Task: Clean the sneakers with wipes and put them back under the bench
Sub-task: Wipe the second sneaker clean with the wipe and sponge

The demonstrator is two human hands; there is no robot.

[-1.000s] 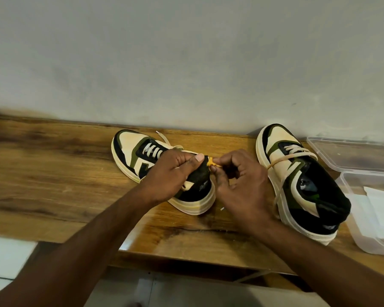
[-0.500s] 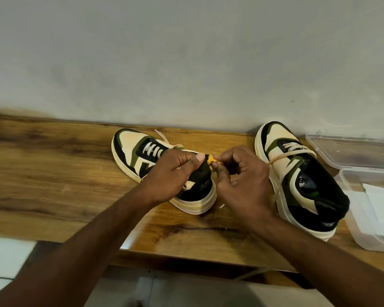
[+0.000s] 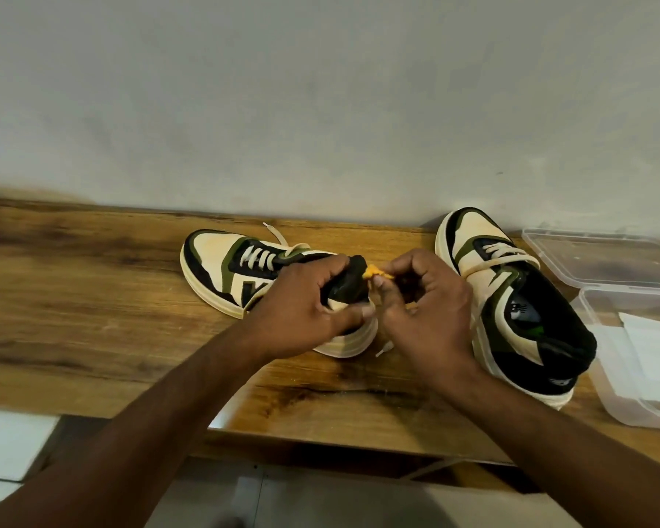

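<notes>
Head camera looks down at two bare hands working over a wooden bench. The left hand is curled around the heel end of the left sneaker, thumb under and fingers over the black collar. The right hand is closed small, with its fingertips pinching a little yellow bit at the back of that shoe. The left sneaker lies on the bench with its toe pointing away and to the left. The right sneaker stands just beside the right hand, toe toward the grey wall.

Both shoes are cream, black and green, with thick pale soles and flat pale laces. The bench is shiny brown wood with dark streaks. At the right sits a clear plastic box with white wipes inside, and its clear lid lies behind it.

Compared with half a second ago, the left hand's thumb has slid lower on the heel, and the shoe's back is tipped up a bit more.
</notes>
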